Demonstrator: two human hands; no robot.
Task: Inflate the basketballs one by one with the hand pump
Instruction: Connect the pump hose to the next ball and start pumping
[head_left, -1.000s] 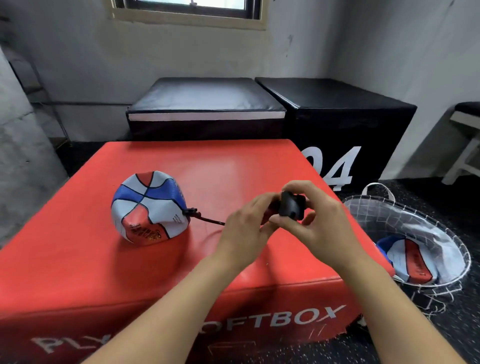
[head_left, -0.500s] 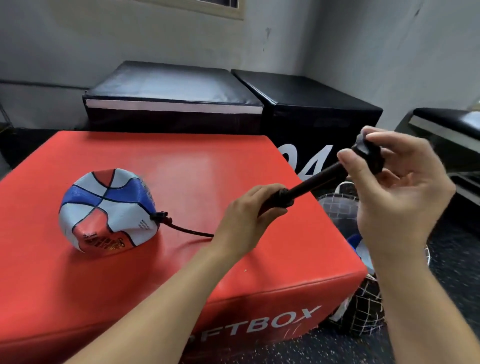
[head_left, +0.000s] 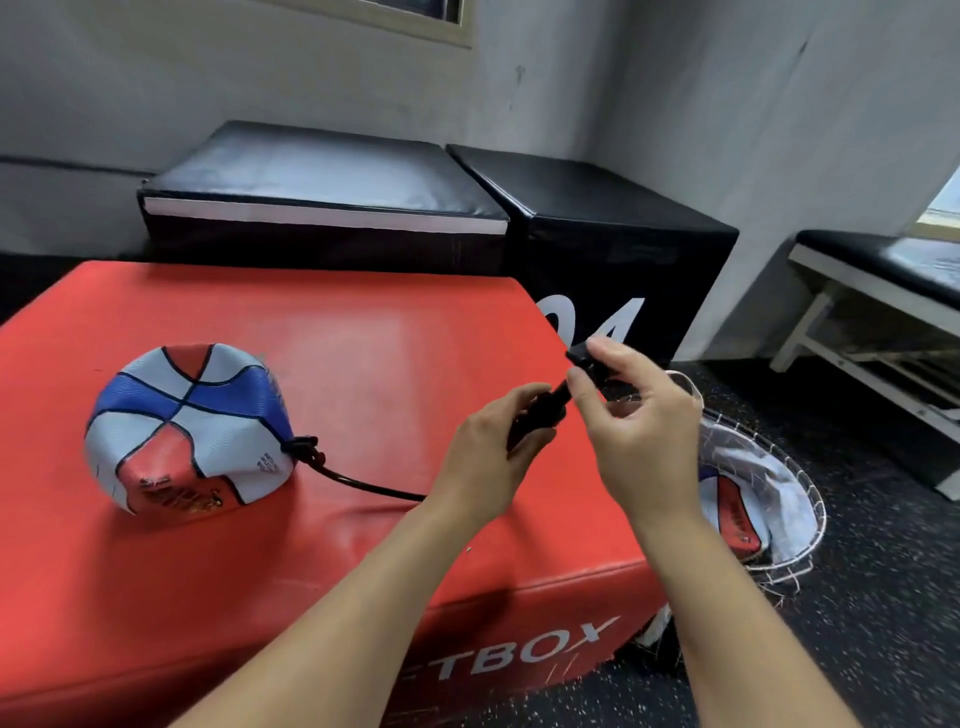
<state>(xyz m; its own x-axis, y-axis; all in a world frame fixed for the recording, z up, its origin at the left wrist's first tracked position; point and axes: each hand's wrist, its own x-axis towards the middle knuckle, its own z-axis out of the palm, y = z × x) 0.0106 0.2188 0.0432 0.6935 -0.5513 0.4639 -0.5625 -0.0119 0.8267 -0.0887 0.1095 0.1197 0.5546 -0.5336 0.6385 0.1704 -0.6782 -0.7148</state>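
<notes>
left hand (head_left: 485, 457) grips the pump (head_left: 540, 415) barrel and right hand (head_left: 636, 431) pinches its handle (head_left: 584, 358), the two close together, so the plunger appears nearly pushed in. a hose (head_left: 358, 483) runs from the pump to the valve of the limp, dented ball (head_left: 189, 428) lying on the red box (head_left: 415, 338); a second ball (head_left: 727, 509) waits in the wire basket (head_left: 800, 478) beside the box. judged step: mid-pumping the first ball; next, pull the handle out along the barrel's axis and push again, keeping the hose seated.

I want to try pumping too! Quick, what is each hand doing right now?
Left hand: closed around the black pump body.
Right hand: pinching the pump handle at the top.
</notes>
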